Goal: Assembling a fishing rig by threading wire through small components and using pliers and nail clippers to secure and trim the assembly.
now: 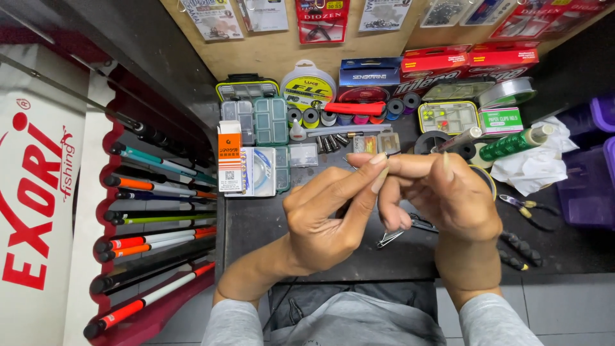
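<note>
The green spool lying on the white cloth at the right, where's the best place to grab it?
Take the green spool around its wound middle, coming from above with fingers across its width. It lies on its side, tilted on the white cloth, with the body clear; the pale cap end points up-right.

Probably a fishing-tackle shop bench: racked rods [154,192], line spools [309,86], tackle boxes [262,120], hanging packets [322,19].

A dark worktop [269,224] carries clear tackle boxes [255,120], line spools [309,88], an orange-and-white carton [229,157], white cloth [532,168], yellow-handled pliers [526,208] and a green bottle [516,143].
</note>
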